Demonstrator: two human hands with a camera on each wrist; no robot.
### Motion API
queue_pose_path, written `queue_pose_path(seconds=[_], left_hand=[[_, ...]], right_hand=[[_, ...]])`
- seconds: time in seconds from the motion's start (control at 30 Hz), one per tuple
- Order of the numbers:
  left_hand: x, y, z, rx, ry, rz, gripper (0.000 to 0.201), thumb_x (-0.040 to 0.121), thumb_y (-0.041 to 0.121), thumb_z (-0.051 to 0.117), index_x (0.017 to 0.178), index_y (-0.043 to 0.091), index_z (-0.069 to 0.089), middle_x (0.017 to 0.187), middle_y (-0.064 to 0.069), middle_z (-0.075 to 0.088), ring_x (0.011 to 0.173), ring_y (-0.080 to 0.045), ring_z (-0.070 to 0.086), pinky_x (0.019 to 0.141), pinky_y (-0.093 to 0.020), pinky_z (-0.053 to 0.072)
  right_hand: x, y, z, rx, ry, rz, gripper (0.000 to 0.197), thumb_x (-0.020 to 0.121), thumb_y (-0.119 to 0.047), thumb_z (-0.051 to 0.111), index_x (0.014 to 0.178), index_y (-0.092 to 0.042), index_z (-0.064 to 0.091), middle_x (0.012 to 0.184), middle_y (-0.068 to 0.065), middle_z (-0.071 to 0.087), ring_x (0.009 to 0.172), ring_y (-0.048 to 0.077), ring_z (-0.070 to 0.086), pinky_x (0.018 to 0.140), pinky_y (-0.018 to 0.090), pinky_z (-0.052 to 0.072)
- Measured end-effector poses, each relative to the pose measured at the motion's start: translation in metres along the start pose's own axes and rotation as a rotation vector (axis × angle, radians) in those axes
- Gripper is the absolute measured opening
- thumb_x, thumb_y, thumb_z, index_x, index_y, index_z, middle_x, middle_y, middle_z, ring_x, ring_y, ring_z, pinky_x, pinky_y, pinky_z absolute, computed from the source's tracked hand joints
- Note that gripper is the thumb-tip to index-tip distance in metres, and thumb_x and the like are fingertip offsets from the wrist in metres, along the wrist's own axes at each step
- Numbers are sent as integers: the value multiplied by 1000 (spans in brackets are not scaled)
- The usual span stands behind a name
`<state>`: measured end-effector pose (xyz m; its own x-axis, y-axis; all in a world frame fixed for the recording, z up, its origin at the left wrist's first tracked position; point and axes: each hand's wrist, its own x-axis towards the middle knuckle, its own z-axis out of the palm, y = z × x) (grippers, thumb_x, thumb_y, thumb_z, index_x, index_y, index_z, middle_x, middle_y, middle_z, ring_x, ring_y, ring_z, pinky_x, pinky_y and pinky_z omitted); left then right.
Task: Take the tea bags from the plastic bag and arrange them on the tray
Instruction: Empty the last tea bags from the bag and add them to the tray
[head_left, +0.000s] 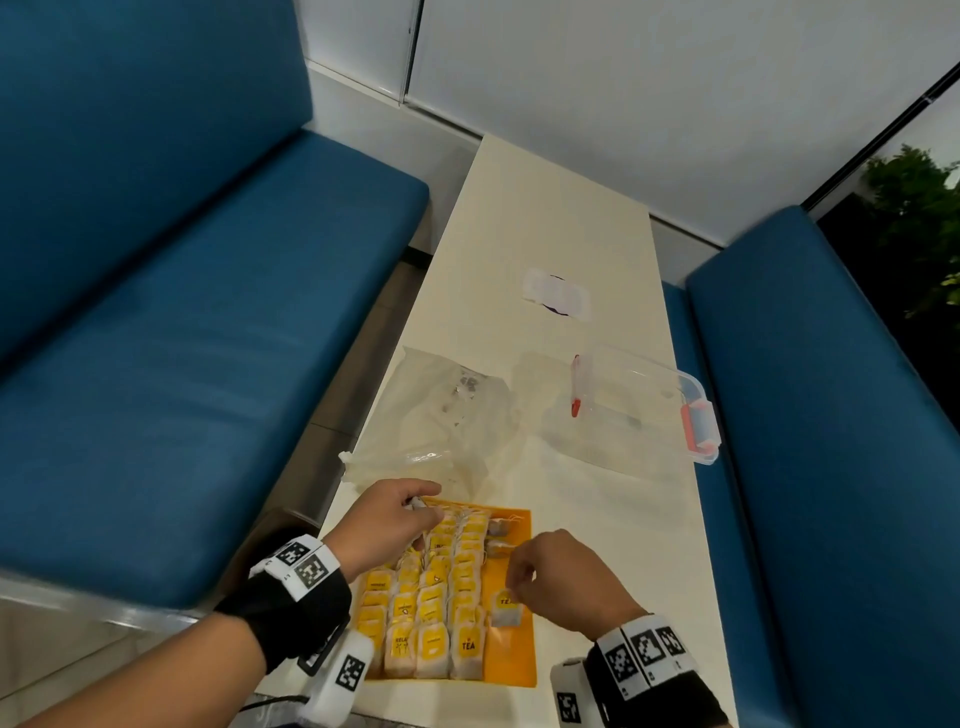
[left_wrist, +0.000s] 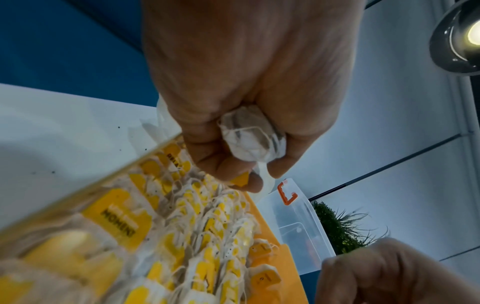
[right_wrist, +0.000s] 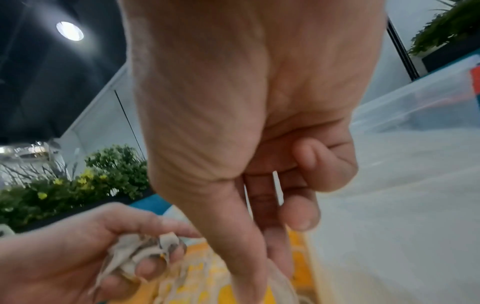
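An orange tray (head_left: 514, 660) lies at the table's near edge, with several rows of tea bags (head_left: 431, 618) with yellow tags on it. My left hand (head_left: 428, 512) hovers over the tray's far left corner and grips a bunch of tea bags (left_wrist: 250, 136) in its curled fingers. My right hand (head_left: 514, 587) pinches the top of a single tea bag (head_left: 505, 609), which sits on the tray's right side. In the right wrist view the thumb and fingers (right_wrist: 249, 267) close on that pale bag. The crumpled plastic bag (head_left: 447, 421) lies just beyond the tray.
A clear plastic box (head_left: 639, 410) with red latches stands to the right of the bag, and its lid (head_left: 556, 291) lies farther back. Blue benches (head_left: 208, 364) flank the narrow cream table (head_left: 613, 545) on both sides.
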<state>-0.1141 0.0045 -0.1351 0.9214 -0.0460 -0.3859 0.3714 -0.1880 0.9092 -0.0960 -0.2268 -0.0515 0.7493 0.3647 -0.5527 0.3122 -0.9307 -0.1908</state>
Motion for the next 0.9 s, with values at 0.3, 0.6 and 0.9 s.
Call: queue_pose_path(seconds=[0.3, 0.6, 0.9], left_hand=[[5, 1, 3, 161, -16, 19, 46, 95, 26, 66, 140, 20, 60, 100, 3, 74, 63, -3, 69, 58, -14, 48], [4, 1, 3, 205, -37, 21, 45, 96, 28, 66, 140, 22, 60, 109, 7, 70, 62, 0, 68, 60, -12, 47], [2, 8, 2, 65, -33, 15, 21, 105, 36, 49, 100, 32, 69, 88, -1, 75, 70, -17, 72, 60, -26, 52]], right_hand=[[30, 20, 46, -16, 184, 82, 23, 88, -35, 60, 105, -24, 70, 112, -5, 42, 104, 14, 49, 79, 27, 50], [49, 23, 43, -59, 348, 75, 16, 92, -25, 59, 97, -20, 73, 111, 3, 43, 108, 21, 45, 74, 28, 45], [60, 23, 40, -106, 364, 83, 21, 95, -23, 53, 102, -16, 72, 112, 5, 47, 108, 22, 50, 72, 29, 46]])
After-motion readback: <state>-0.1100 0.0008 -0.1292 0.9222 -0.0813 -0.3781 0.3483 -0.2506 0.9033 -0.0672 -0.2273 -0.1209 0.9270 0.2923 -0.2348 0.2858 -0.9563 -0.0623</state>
